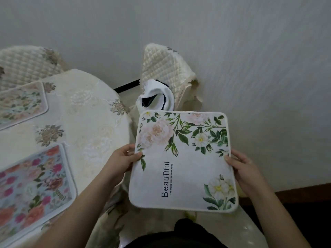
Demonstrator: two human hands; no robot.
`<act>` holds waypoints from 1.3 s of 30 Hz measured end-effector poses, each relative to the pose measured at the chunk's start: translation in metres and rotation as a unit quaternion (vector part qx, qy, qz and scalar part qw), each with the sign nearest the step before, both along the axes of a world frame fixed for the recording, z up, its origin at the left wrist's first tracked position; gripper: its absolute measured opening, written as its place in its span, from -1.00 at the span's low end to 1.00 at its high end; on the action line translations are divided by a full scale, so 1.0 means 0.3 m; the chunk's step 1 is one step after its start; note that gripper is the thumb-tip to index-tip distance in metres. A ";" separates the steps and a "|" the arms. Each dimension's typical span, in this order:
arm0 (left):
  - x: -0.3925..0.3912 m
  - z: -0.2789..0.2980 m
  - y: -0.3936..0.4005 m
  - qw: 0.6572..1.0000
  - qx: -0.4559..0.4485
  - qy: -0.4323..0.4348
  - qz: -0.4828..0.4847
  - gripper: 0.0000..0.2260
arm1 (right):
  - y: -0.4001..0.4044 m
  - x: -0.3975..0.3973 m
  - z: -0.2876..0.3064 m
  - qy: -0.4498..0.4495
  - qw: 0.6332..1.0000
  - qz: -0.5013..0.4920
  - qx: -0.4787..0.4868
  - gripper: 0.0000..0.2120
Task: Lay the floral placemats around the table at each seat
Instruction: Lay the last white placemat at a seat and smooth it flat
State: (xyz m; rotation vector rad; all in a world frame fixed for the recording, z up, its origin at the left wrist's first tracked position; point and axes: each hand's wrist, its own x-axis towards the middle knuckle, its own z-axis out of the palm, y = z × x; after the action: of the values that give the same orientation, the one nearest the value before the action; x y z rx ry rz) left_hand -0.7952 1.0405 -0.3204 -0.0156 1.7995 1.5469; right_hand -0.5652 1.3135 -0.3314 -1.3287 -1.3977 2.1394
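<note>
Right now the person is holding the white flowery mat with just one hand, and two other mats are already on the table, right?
Not quite. Both hands hold the white flowery mat: the left hand pinches its left edge and the right hand grips its right edge, as the head view shows. The rest is right: two other mats, a pink one and a pale one, lie on the table.

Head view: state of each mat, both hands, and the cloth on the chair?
White "Beautiful" placemat: held flat in the air, off the table's edge.
Left hand: grips its left edge.
Right hand: grips its right edge.
Pink-rose placemat: laid flat on the table.
Pale floral placemat: laid flat on the table.
White cloth: crumpled on the chair.
</note>
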 end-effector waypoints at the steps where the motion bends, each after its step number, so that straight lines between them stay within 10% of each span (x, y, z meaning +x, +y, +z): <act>1: -0.003 0.005 0.030 1.000 0.000 -0.005 0.010 -0.88 | 0.044 -0.024 0.001 0.002 1.000 0.010 -0.004 -0.73; 39: -0.624 -0.059 -0.118 0.947 -0.017 0.014 0.320 -0.83 | 0.173 -1.263 -0.039 0.013 0.941 0.336 0.038 -0.71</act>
State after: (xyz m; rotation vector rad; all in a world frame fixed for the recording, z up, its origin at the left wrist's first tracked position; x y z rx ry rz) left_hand -0.9825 1.0050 -0.3380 -0.6574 1.9501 1.9526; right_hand -0.9442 1.3656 -0.3430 -0.8550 -2.1285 2.4340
